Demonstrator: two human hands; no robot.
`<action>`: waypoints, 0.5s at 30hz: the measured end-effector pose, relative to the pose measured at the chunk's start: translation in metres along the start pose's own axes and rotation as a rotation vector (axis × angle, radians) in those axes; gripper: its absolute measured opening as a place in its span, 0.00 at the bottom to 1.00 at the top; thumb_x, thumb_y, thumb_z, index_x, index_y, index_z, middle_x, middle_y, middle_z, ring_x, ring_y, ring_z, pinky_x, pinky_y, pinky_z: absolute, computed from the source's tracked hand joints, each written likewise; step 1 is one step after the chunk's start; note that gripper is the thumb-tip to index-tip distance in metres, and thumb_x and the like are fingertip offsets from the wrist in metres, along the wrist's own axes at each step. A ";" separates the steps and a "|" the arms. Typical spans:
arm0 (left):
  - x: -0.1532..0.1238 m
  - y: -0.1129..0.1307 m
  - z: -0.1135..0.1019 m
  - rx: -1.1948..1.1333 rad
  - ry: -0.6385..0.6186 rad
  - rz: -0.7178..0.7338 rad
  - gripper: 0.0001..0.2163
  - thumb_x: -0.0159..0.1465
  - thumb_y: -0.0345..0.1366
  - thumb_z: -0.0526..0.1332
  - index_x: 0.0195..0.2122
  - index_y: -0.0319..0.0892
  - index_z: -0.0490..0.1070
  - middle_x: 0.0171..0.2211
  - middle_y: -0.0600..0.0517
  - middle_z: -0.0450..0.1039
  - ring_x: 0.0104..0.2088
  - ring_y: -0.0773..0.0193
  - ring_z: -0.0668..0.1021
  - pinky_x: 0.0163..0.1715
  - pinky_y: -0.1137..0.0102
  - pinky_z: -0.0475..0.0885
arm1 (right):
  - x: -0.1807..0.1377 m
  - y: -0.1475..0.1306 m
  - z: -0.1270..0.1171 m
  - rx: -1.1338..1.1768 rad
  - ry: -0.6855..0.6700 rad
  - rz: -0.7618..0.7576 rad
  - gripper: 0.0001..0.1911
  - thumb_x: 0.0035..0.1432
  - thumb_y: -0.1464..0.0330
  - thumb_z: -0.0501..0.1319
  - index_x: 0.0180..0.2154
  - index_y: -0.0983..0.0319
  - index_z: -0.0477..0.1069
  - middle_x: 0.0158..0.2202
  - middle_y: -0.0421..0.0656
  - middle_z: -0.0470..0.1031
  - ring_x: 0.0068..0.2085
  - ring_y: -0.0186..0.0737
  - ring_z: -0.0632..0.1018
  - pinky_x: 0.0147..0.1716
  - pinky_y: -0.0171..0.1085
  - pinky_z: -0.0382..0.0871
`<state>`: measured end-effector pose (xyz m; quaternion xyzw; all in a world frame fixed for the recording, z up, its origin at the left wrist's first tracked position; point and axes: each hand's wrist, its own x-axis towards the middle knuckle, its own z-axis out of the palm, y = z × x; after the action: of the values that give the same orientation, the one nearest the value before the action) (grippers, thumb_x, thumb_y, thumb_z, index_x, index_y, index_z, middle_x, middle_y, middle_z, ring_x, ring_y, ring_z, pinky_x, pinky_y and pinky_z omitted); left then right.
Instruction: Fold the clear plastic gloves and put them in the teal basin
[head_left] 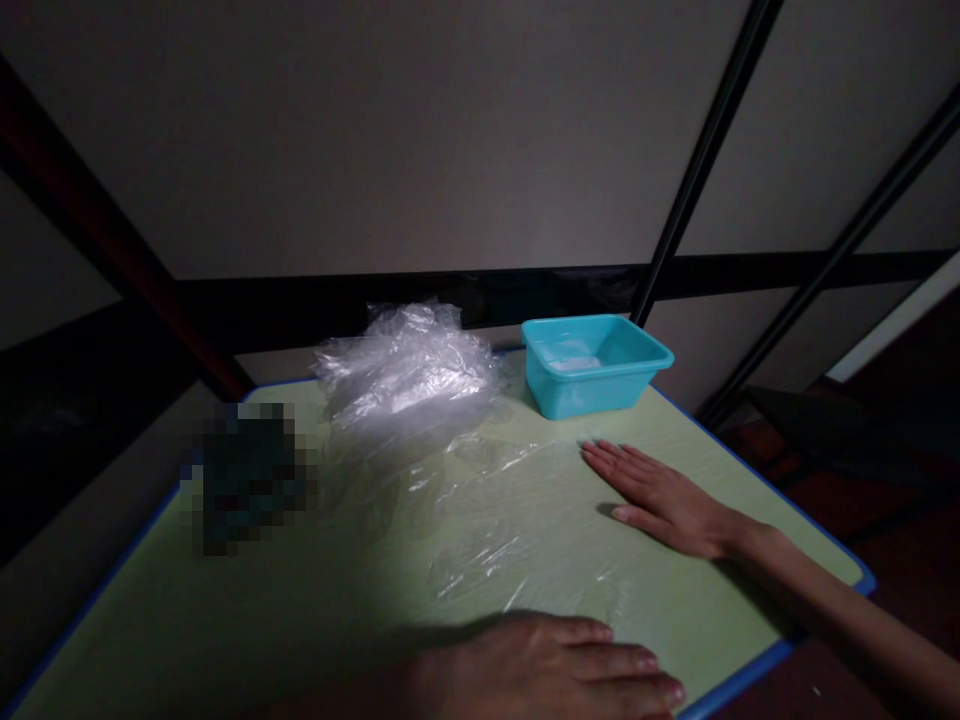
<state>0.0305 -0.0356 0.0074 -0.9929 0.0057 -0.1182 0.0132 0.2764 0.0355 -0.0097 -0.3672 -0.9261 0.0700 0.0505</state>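
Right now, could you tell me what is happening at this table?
A person has both hands flat on a clear plastic sheet spread over the green table. The left hand presses its near edge; the right hand rests on its right side. A crumpled pile of plastic lies at the far edge, beside a turquoise tub.

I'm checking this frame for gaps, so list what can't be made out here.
- Pixelated patch on the table, head view: the thing under it is blurred out.
- Left hand: wrist and arm lost in shadow near the bottom edge.
- Teal tub: pale contents too dim to identify.
- Plastic sheet under the right hand: edges too faint to trace.
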 end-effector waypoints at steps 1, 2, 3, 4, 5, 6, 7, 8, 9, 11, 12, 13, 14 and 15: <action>0.000 -0.001 0.000 0.005 0.002 0.013 0.18 0.65 0.30 0.43 0.55 0.36 0.59 0.56 0.56 0.60 0.57 0.71 0.60 0.52 0.76 0.61 | 0.000 0.001 0.000 -0.008 0.001 0.004 0.31 0.62 0.58 0.44 0.61 0.62 0.35 0.63 0.45 0.39 0.62 0.44 0.45 0.58 0.50 0.45; 0.000 -0.001 -0.001 0.012 0.001 0.021 0.18 0.65 0.30 0.43 0.55 0.36 0.59 0.56 0.56 0.60 0.57 0.71 0.60 0.52 0.76 0.61 | 0.000 0.002 0.000 -0.016 0.002 0.005 0.31 0.62 0.58 0.44 0.61 0.62 0.35 0.63 0.45 0.39 0.62 0.44 0.45 0.58 0.50 0.45; 0.001 -0.002 -0.001 0.016 -0.002 0.027 0.18 0.65 0.30 0.43 0.55 0.36 0.59 0.56 0.56 0.60 0.56 0.71 0.60 0.52 0.76 0.61 | 0.000 0.002 0.001 -0.022 0.005 0.007 0.31 0.62 0.58 0.44 0.61 0.62 0.35 0.63 0.45 0.39 0.62 0.44 0.45 0.57 0.50 0.45; 0.001 -0.002 -0.002 0.019 -0.007 0.025 0.18 0.65 0.30 0.43 0.55 0.37 0.60 0.56 0.56 0.60 0.56 0.70 0.60 0.52 0.75 0.61 | 0.000 0.001 0.001 -0.028 0.007 0.007 0.31 0.62 0.58 0.44 0.61 0.62 0.35 0.63 0.45 0.39 0.62 0.45 0.45 0.57 0.50 0.45; 0.001 -0.002 -0.002 0.023 -0.012 0.024 0.18 0.65 0.31 0.44 0.54 0.37 0.60 0.56 0.57 0.60 0.56 0.69 0.61 0.52 0.74 0.61 | 0.001 0.001 0.001 -0.033 0.011 0.005 0.31 0.62 0.57 0.44 0.61 0.62 0.35 0.63 0.45 0.39 0.61 0.45 0.45 0.57 0.50 0.46; 0.001 -0.001 -0.003 0.024 -0.020 0.023 0.18 0.65 0.31 0.44 0.54 0.38 0.61 0.56 0.56 0.60 0.56 0.68 0.60 0.53 0.72 0.61 | 0.001 0.001 0.001 -0.037 0.014 0.005 0.31 0.62 0.57 0.44 0.61 0.62 0.35 0.63 0.45 0.39 0.61 0.45 0.45 0.57 0.50 0.46; 0.001 -0.001 -0.003 0.025 -0.030 0.016 0.18 0.64 0.31 0.44 0.54 0.38 0.61 0.56 0.56 0.59 0.57 0.68 0.60 0.53 0.71 0.60 | 0.001 0.000 0.001 -0.040 0.017 0.004 0.31 0.62 0.57 0.44 0.61 0.62 0.35 0.63 0.45 0.40 0.61 0.45 0.45 0.57 0.50 0.46; 0.001 -0.001 -0.004 0.025 -0.038 0.013 0.18 0.64 0.31 0.44 0.54 0.38 0.60 0.57 0.56 0.59 0.57 0.67 0.60 0.54 0.70 0.60 | 0.001 0.000 0.001 -0.042 0.019 0.004 0.31 0.62 0.57 0.44 0.61 0.62 0.35 0.63 0.46 0.40 0.62 0.44 0.45 0.57 0.50 0.46; 0.001 0.000 -0.004 0.023 -0.043 0.018 0.18 0.64 0.31 0.44 0.54 0.38 0.60 0.57 0.56 0.58 0.57 0.67 0.60 0.55 0.69 0.59 | 0.001 0.000 0.000 -0.041 0.019 0.003 0.31 0.62 0.57 0.44 0.61 0.62 0.35 0.63 0.45 0.40 0.62 0.44 0.45 0.57 0.50 0.46; 0.000 0.001 -0.004 0.017 -0.039 0.031 0.18 0.64 0.31 0.44 0.55 0.38 0.59 0.57 0.56 0.58 0.57 0.68 0.59 0.55 0.68 0.58 | 0.001 -0.001 0.000 -0.028 0.017 -0.001 0.31 0.62 0.58 0.43 0.61 0.61 0.35 0.63 0.45 0.39 0.62 0.44 0.45 0.57 0.50 0.45; -0.001 0.002 -0.004 0.018 -0.035 0.033 0.18 0.64 0.32 0.44 0.55 0.38 0.59 0.57 0.56 0.58 0.58 0.69 0.58 0.55 0.68 0.58 | 0.001 -0.001 -0.001 -0.019 0.017 -0.002 0.30 0.62 0.58 0.43 0.61 0.60 0.35 0.63 0.45 0.39 0.62 0.44 0.45 0.58 0.50 0.45; -0.001 0.003 -0.005 0.023 -0.036 0.037 0.18 0.64 0.32 0.44 0.55 0.37 0.59 0.57 0.57 0.58 0.58 0.70 0.57 0.55 0.69 0.58 | 0.000 -0.001 -0.001 -0.009 0.021 -0.002 0.30 0.62 0.58 0.43 0.61 0.60 0.36 0.63 0.44 0.39 0.62 0.44 0.46 0.58 0.50 0.44; -0.002 0.004 -0.005 0.032 -0.041 0.036 0.18 0.64 0.32 0.45 0.55 0.37 0.59 0.57 0.57 0.57 0.58 0.70 0.56 0.56 0.69 0.58 | 0.000 -0.002 -0.001 0.004 0.029 0.002 0.29 0.62 0.58 0.43 0.61 0.60 0.37 0.63 0.44 0.39 0.62 0.43 0.46 0.58 0.50 0.44; -0.002 0.005 -0.006 0.040 -0.049 0.032 0.18 0.64 0.32 0.45 0.55 0.37 0.59 0.58 0.58 0.56 0.59 0.71 0.55 0.56 0.69 0.57 | -0.001 -0.002 -0.001 0.018 0.043 0.006 0.29 0.62 0.58 0.43 0.61 0.59 0.38 0.63 0.44 0.39 0.62 0.43 0.46 0.58 0.50 0.45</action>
<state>0.0274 -0.0411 0.0124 -0.9948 0.0192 -0.0937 0.0349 0.2759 0.0342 -0.0086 -0.3708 -0.9231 0.0707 0.0734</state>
